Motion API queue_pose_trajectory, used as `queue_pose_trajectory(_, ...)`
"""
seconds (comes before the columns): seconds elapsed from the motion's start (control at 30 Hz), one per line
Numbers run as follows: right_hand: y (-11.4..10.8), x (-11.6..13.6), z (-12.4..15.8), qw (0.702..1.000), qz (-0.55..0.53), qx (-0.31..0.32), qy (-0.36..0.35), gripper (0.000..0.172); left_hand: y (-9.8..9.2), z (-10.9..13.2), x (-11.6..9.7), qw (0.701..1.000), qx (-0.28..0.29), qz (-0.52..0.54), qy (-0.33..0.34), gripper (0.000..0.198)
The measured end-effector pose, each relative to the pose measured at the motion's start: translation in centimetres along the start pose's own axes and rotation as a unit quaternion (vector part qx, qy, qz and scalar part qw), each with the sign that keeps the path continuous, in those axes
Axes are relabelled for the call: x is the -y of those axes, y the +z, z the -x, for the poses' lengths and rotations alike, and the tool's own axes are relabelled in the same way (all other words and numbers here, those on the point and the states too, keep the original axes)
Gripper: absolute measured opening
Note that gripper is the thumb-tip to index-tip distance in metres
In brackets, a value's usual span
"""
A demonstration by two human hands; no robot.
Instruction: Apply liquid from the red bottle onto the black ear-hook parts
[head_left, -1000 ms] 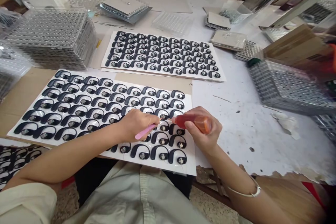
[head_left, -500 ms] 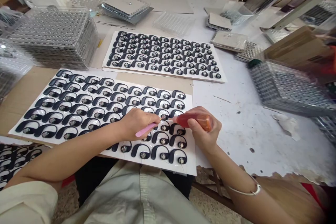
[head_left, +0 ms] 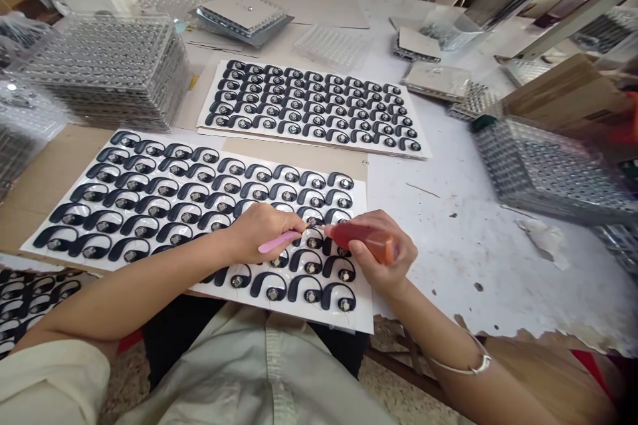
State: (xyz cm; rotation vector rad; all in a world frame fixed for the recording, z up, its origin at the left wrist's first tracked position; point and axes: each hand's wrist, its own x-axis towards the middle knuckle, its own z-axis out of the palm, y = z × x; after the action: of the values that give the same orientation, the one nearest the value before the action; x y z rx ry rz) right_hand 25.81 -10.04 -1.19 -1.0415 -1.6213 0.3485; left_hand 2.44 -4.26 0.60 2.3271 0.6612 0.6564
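Note:
My left hand (head_left: 264,232) is closed around a pink tool (head_left: 278,242), perhaps tweezers, whose tip meets one small part near the right side of the front board. In my right hand (head_left: 386,252) is a squeeze bottle (head_left: 363,240) of reddish-orange liquid, lying tilted with its thin nozzle pointing left, close to the pink tool's tip. Both work over a white board (head_left: 363,319) carrying rows of black ear-hook earphone shells (head_left: 272,287), each with a round end holding a small metallic piece. My left hand and forearm hide several shells.
Behind lies a second white board (head_left: 425,151) of similar shells. A tall stack of clear trays (head_left: 109,73) stands at left, another tray stack (head_left: 553,159) at right. A crumpled tissue (head_left: 545,242) rests on the right of the table. Cardboard-topped trays (head_left: 244,12) sit at the back.
My right hand and the bottle have shifted slightly left, bringing the nozzle nearer to the pink tool's tip. My left hand stays almost in place.

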Motion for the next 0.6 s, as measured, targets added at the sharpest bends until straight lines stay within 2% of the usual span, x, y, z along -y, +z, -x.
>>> queue_pose_trajectory(0.07,-0.05,0.18,-0.01,0.999,0.029,0.009,-0.036,0.029,-0.04,-0.13,-0.05,0.998,-0.02,0.049,-0.039,0.014)
queue_pose_trajectory(0.17,-0.1,0.46,-0.05,0.995,0.063,0.029,-0.066,0.032,0.13,-0.31,0.01,0.986,-0.103,0.103,-0.083,0.01)
queue_pose_trajectory(0.23,-0.1,0.6,-0.07,0.993,0.072,0.038,-0.083,0.034,0.36,-0.36,0.13,0.977,-0.157,0.113,-0.09,0.01)
queue_pose_trajectory(0.3,-0.07,0.66,-0.08,0.991,0.079,0.04,-0.104,0.036,0.58,-0.35,0.25,0.972,-0.188,0.111,-0.082,0.01)
queue_pose_trajectory(0.43,-0.06,0.74,-0.11,0.983,0.107,0.05,-0.14,0.039,0.82,-0.3,0.36,0.971,-0.211,0.102,-0.051,0.01)
queue_pose_trajectory(0.6,-0.12,0.99,-0.13,0.978,0.125,0.062,-0.157,0.04,0.82,-0.34,0.45,0.969,-0.215,0.108,-0.056,0.01)
